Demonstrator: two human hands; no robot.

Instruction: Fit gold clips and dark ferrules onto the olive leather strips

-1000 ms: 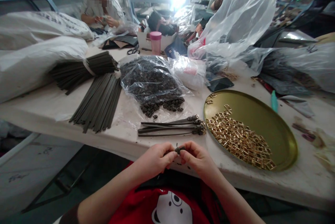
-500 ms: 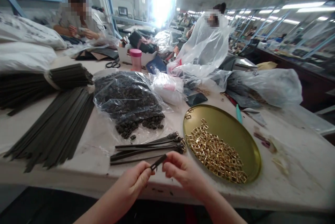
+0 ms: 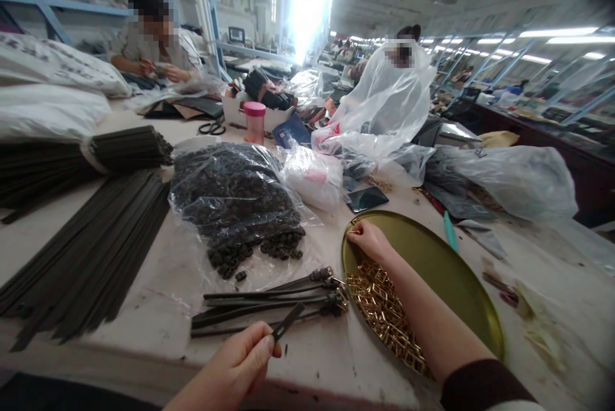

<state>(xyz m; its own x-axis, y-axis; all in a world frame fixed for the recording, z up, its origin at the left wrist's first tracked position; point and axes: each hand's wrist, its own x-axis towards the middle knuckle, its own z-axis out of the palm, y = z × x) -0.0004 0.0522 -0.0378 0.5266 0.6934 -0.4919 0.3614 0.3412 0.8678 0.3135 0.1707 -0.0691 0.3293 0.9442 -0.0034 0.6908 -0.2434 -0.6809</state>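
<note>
My left hand grips a short dark strap near one end, its free end pointing up and right. A slot shows in the strap close to the fingers. Over the far left rim of a round gold tray, my right hand pinches a small gold buckle at its fingertips; the fingers partly hide it. A heap of gold buckles lies in the tray, partly under my right forearm. Just beyond my left hand is a row of dark straps with buckles fitted.
A clear plastic bag of dark loops spills onto the table. Long dark strips and a tied bundle lie left. A phone, scissors and a pink-lidded jar lie farther back. Two people sit beyond.
My right hand has left the strap and moved up and right to the tray's far left rim. My left hand keeps the strap, slightly lower in view. The camera view has shifted a little.
</note>
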